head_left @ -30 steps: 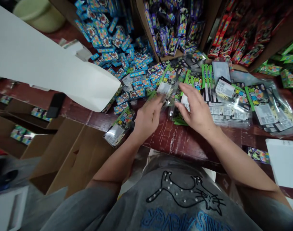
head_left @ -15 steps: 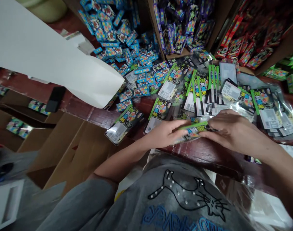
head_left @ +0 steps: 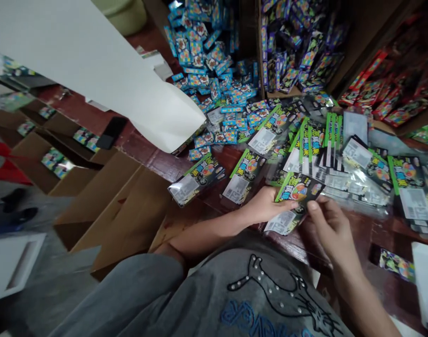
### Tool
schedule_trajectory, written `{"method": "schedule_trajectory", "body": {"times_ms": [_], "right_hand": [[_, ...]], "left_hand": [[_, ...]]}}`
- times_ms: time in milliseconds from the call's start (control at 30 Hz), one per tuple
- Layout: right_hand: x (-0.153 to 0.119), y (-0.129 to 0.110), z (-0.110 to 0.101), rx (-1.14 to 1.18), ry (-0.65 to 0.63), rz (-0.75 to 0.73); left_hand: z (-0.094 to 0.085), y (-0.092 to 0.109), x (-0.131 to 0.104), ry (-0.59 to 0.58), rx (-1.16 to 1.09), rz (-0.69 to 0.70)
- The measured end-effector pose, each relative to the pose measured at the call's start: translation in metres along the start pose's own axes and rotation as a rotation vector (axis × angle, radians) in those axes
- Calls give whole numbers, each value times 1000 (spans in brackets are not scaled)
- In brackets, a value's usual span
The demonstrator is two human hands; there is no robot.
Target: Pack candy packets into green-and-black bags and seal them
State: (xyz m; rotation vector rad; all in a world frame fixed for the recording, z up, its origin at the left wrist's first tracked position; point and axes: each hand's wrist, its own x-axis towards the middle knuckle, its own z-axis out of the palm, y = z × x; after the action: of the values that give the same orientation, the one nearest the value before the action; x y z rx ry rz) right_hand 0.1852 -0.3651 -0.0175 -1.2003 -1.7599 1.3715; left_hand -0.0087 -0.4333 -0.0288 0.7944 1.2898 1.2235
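Note:
My left hand [head_left: 265,204] is closed on a flat black packet [head_left: 298,193] with a green edge, colourful lettering and a pale label panel. Its thumb lies across the packet's printed face. At the packet's right edge, my right hand [head_left: 328,220] is closed, thumb and fingertips pinching there. The packet is held face up above the front edge of the dark red table [head_left: 158,157]. Similar packets lie beyond my hands: one packet [head_left: 244,175] just left of them, a small stack [head_left: 198,180] farther left, and an overlapping pile [head_left: 312,145] behind.
Small blue packs [head_left: 210,70] are heaped at the back, beside a cardboard box of purple packs [head_left: 305,51] and one of red packs [head_left: 389,93]. A large white sheet [head_left: 129,89] juts in from the left. A phone-like black object [head_left: 112,132] lies near open cartons [head_left: 112,210].
The packet has turned from nearly edge-on to face up. My right hand has shifted down along its right edge, and the view has swung left.

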Motion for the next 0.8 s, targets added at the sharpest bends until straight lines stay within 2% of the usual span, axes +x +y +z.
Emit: {"method": "schedule_trajectory", "body": {"times_ms": [67, 200, 267, 333, 433, 533, 633, 700, 800], "right_hand": [[-4, -1, 11, -87, -23, 10], [-1, -10, 20, -102, -59, -21], [1, -11, 21, -145, -49, -28], [0, -7, 22, -214, 22, -54], [-5, 2, 24, -354, 211, -98], [-9, 16, 31, -474, 354, -74], [-9, 31, 44, -475, 393, -48], [-7, 39, 50, -467, 408, -41], [-7, 42, 42, -466, 343, -34]], "left_hand": [[2, -2, 0, 42, 10, -34], [1, -6, 5, 209, -19, -76], [1, -6, 5, 234, -55, -37], [1, -4, 0, 206, -24, 17], [3, -7, -17, 149, 245, 55], [9, -21, -33, 124, 576, 20], [18, -42, -38, 178, 730, 47], [20, -49, -36, 205, 790, 98], [7, -36, -32, 157, 903, 229]]}}
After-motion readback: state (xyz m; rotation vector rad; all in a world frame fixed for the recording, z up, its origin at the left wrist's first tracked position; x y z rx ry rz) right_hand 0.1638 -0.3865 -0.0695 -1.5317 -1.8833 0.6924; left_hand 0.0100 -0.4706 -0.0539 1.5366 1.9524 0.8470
